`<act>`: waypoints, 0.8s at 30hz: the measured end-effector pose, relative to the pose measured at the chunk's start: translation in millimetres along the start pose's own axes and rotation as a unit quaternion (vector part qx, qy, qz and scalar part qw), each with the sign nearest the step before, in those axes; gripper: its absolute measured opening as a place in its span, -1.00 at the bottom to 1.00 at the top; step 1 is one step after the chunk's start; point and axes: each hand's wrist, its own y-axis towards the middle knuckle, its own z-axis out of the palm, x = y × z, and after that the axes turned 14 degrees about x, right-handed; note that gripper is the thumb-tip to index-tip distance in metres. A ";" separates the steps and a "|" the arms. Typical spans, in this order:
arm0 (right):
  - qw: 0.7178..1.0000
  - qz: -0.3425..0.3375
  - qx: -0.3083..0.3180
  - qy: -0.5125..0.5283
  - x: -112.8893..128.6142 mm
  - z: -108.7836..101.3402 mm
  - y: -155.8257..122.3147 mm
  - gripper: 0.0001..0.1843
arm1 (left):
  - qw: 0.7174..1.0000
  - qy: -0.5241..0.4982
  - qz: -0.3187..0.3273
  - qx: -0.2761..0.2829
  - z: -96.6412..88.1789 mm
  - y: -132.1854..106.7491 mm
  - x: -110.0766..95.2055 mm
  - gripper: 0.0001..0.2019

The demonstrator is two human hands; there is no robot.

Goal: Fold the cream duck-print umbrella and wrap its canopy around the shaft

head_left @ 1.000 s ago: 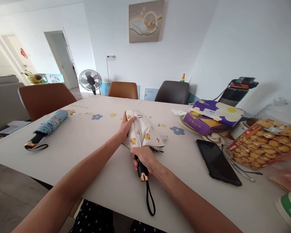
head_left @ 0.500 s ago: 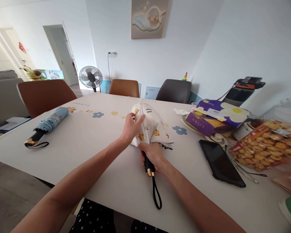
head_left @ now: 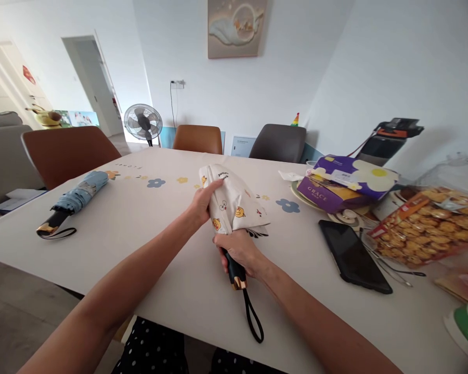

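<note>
A folded white umbrella (head_left: 236, 202) printed with small yellow figures lies over the middle of the table (head_left: 167, 291). My right hand (head_left: 239, 252) is closed round its black, gold-tipped handle, and a black wrist loop (head_left: 254, 322) trails toward me. My left hand (head_left: 202, 202) grips the loose canopy cloth on its left side, fingers curled over the fabric.
A blue folded umbrella (head_left: 72, 200) lies at the table's left. At the right are a black phone (head_left: 353, 254), a purple box (head_left: 345, 182), a bag of snacks (head_left: 432, 226) and metal tongs (head_left: 390, 267). Chairs (head_left: 68, 153) stand round the far side, and a fan (head_left: 143, 122) behind.
My left hand rose with the canopy cloth, then came back down along its left side. The umbrella shifted slightly; my right hand kept hold of the handle.
</note>
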 end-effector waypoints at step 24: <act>0.988 -0.051 0.003 0.144 -11.5 14.0 8.2 -0.86 | 0.991 -0.070 0.110 -0.035 -56.5 29.2 -22.9 -0.81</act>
